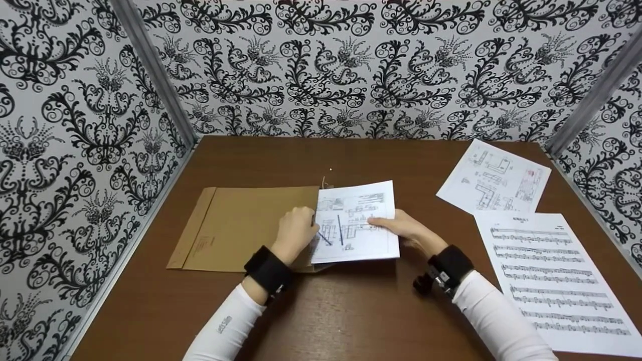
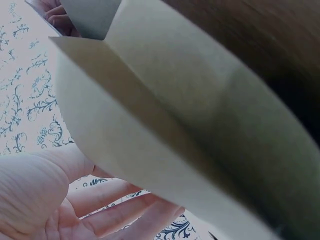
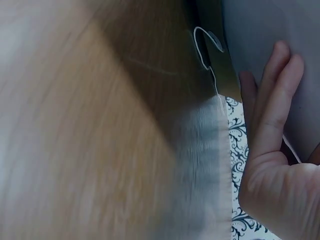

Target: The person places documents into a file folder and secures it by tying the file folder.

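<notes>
A large brown paper envelope (image 1: 246, 215) lies flat on the table, its mouth towards the right. My left hand (image 1: 295, 228) grips the upper layer at that mouth; in the left wrist view the envelope's edge (image 2: 115, 130) is lifted, leaving a gap between the layers. My right hand (image 1: 407, 226) holds a white sheet with technical drawings (image 1: 373, 245), thumb on top and fingers (image 3: 275, 115) against the underside. The sheet's left edge meets the envelope mouth; whether part of it is inside is hard to tell.
At the right, another drawing sheet (image 1: 501, 180) lies near the back, touching or overlapping a sheet of music (image 1: 556, 276) closer to the front. A thin white string (image 3: 202, 55) hangs by the envelope's mouth. Patterned walls (image 1: 321, 70) enclose the brown table (image 1: 321, 311).
</notes>
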The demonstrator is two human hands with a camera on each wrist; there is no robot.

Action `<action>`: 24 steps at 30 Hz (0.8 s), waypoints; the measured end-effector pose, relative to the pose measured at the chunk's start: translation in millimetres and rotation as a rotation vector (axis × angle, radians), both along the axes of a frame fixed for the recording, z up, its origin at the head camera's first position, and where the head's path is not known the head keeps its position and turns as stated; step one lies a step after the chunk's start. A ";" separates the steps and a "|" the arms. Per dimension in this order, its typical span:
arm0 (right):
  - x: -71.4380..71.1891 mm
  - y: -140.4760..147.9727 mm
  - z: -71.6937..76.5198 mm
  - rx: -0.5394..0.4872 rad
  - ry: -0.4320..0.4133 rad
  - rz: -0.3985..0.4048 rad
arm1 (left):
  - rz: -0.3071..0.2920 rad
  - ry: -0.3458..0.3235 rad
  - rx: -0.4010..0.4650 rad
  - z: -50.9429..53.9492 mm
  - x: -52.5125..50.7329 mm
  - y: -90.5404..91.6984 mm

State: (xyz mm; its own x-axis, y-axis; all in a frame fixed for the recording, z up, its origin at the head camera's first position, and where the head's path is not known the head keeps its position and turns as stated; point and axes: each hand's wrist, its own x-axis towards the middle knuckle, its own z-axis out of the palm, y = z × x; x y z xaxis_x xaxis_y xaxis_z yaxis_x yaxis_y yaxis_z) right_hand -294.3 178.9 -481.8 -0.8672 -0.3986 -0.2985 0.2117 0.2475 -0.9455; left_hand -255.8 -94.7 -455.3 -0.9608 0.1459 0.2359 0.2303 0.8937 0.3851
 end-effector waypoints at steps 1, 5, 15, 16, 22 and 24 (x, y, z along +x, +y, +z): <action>-0.5 -2.5 -0.6 0.008 0.002 0.000 | 0.004 0.003 -0.005 -0.1 0.3 0.2; -1.5 -13.9 -1.6 -0.002 0.007 0.001 | 0.019 -0.008 -0.010 -0.4 0.8 1.3; -4.6 -37.9 -8.9 -0.123 0.019 -0.004 | -0.005 0.006 0.000 -0.8 0.6 3.4; -4.5 -39.7 -9.5 -0.129 0.023 -0.006 | -0.007 0.009 0.000 -0.6 0.4 3.5; -3.6 -51.9 -12.4 -0.126 0.042 -0.031 | -0.007 0.003 -0.004 0.5 -0.3 4.2; -3.7 -56.2 -13.3 -0.116 0.047 -0.037 | -0.007 -0.003 -0.007 0.6 -0.5 4.8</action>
